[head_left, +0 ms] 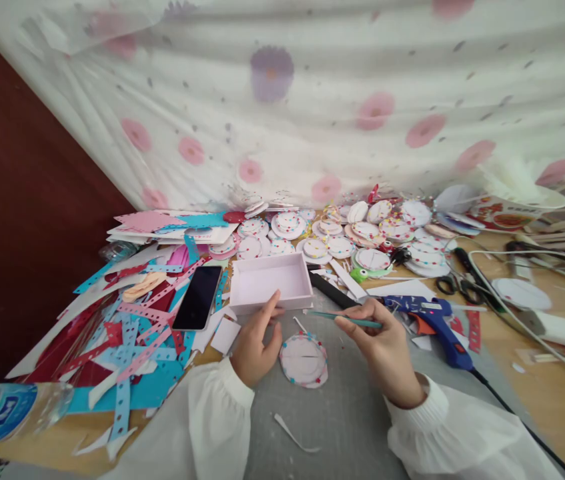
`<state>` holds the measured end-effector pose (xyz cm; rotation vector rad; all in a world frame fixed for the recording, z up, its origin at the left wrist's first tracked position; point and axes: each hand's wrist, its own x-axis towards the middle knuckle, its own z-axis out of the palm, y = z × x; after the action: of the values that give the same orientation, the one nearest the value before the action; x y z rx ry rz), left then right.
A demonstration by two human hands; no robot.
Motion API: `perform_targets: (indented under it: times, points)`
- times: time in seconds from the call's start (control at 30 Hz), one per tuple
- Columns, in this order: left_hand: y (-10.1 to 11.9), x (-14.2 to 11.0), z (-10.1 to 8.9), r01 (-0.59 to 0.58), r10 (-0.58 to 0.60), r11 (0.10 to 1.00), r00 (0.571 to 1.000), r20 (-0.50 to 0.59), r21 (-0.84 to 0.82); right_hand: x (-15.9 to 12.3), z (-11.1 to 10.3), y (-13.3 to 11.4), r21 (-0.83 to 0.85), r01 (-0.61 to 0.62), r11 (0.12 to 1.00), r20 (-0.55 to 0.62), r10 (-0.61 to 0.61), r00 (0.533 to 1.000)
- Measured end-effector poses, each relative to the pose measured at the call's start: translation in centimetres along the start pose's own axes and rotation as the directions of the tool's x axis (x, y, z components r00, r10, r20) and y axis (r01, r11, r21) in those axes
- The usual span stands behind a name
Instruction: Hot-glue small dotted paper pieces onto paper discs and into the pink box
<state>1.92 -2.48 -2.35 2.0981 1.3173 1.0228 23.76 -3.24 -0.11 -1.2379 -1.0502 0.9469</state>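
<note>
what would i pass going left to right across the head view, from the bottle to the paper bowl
Plastic bottle → phone → left hand → beaded white disc → right hand → blue glue gun → paper bowl

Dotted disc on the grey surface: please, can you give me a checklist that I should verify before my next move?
1. Dotted disc lies flat on the grey surface, between the hands: ok.
2. Teal tweezers are in the right hand: ok.
3. Tweezer tips hold a piece: cannot tell, too small.
4. Left hand is free of tools: ok. Whether it touches the white box, cannot tell.
5. Grey surface is free of scraps: not ok, a curled white strip lies on the near side of the disc.
6. Blue glue gun is hot: cannot tell.
</note>
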Motion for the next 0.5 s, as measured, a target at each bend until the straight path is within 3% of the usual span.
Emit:
perform_targets:
  times: [0.17, 0.37, 0.5]
  points:
    - [0.9, -0.1, -0.2, -0.039, 0.037, 0.997, 0.999, -0.037, -0.064, -0.2, 0.0, -0.1, 0.029, -0.016, 0.999, 0.023, 0.015, 1.0]
    - [1.5, -0.4, 0.2, 0.075, -0.067, 0.976, 0.997, 0.044, -0.205, -0.3, -0.1, 0.2, 0.072, -0.018, 0.997, 0.057, 0.014, 0.998]
    - [2.0, 0.1, 0.3, 0.117, -0.125, 0.967, 0.992, -0.022, -0.224, -0.4, -0.1, 0.2, 0.079, -0.019, 0.997, 0.071, 0.013, 0.997]
